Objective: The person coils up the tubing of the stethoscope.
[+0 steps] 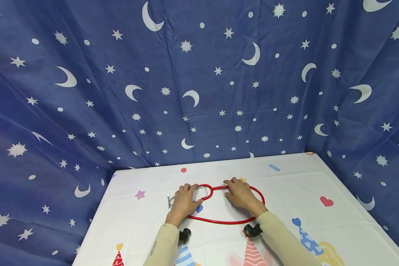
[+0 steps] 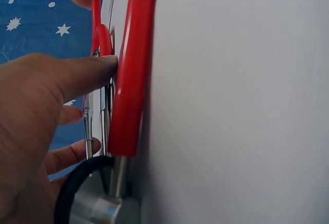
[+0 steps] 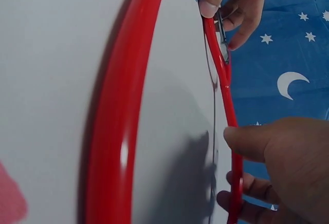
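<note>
A stethoscope with red tubing [image 1: 219, 222] lies in a loop on the white tablecloth. My left hand [image 1: 183, 201] grips its forked end, thumb on one red branch and fingers by the metal ear tubes [image 2: 88, 126]. In the left wrist view the chest piece [image 2: 100, 206], silver with a black rim, sits below the thumb. My right hand [image 1: 241, 194] pinches the single red tube [image 3: 226, 100] to the right of the fork, thumb on one side and fingertips on the other. The lower run of tubing [image 3: 118, 111] curves below both hands.
The tablecloth [image 1: 296, 192] carries printed hearts, stars and party hats. A blue curtain [image 1: 212, 99] with moons and stars stands behind the table and along its sides. Black wrist cameras [image 1: 252, 231] sit under the forearms.
</note>
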A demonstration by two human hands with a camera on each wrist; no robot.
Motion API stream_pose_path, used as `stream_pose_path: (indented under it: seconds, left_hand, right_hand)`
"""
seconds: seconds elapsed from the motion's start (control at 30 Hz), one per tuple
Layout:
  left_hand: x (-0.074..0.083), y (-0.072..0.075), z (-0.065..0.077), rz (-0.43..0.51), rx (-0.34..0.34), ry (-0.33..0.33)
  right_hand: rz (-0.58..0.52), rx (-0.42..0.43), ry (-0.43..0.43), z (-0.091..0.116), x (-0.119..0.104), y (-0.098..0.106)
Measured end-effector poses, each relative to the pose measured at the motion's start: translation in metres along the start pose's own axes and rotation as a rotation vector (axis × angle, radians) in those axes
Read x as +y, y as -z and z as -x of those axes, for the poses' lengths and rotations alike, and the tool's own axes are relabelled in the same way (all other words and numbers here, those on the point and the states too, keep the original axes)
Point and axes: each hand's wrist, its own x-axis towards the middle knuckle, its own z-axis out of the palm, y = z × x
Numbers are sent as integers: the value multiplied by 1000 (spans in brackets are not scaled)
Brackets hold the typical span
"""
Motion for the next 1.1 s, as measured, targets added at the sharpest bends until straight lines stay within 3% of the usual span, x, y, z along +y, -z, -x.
stream_pose_path:
  seconds: [0.47,0.83,1.1]
  left_hand:
    - [-3,-2,2,13,23,-32]
    - [-6,6,4,40,89,-79]
    - [-5,18,6,118,181,-108]
  right_hand:
    - [-34,194,69,-2,0,3]
    - [-67,214,-5,0,-2,15]
    - [-77,265,-10,8,-3,27]
